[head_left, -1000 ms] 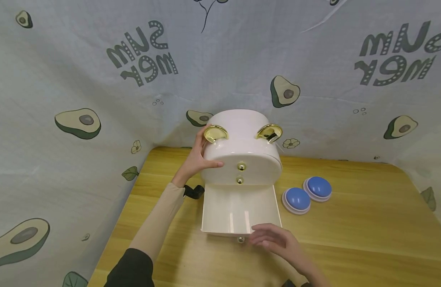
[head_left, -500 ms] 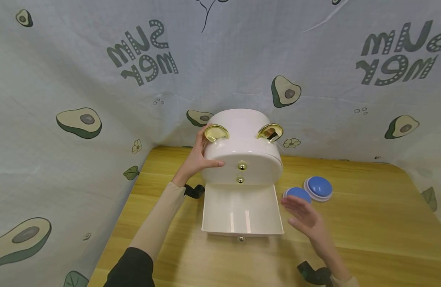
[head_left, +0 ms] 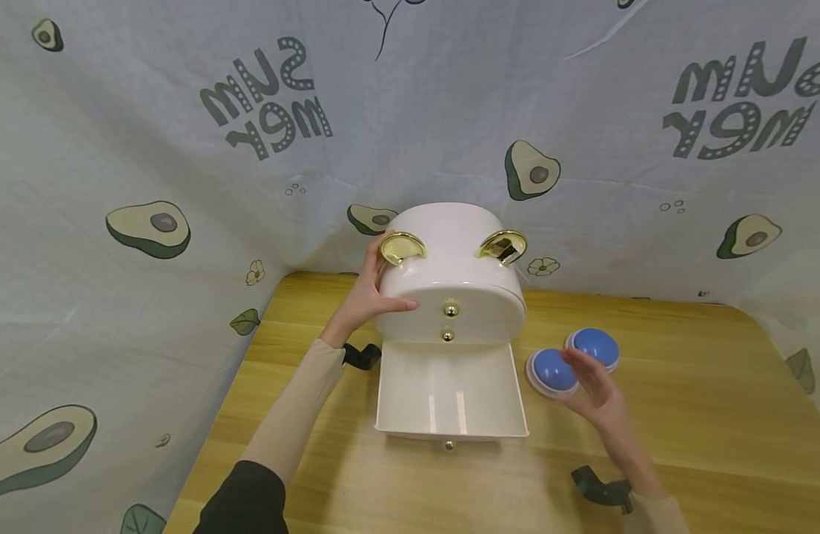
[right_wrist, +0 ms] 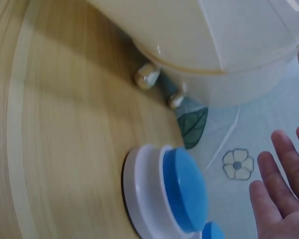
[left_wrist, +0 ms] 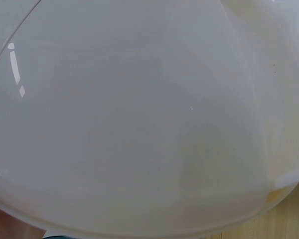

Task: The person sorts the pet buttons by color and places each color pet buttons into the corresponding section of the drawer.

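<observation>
A white storage box with gold ear shapes stands at the back of the table in the head view. Its bottom drawer is pulled out towards me and holds nothing visible. My left hand grips the box's left side, thumb across the front; the other fingers are mostly hidden. My right hand hovers by two blue-topped push buttons, the nearer one and the farther one. In the right wrist view its fingers are spread loosely, apart from the nearer button.
A wooden table extends to the right of the buttons. A cloth printed with avocados hangs right behind the box and along the left. A gold knob sticks out from the drawer front.
My right hand has moved from the drawer's front edge rightwards and away from me, to the blue buttons. The left hand, box and drawer stay put.
</observation>
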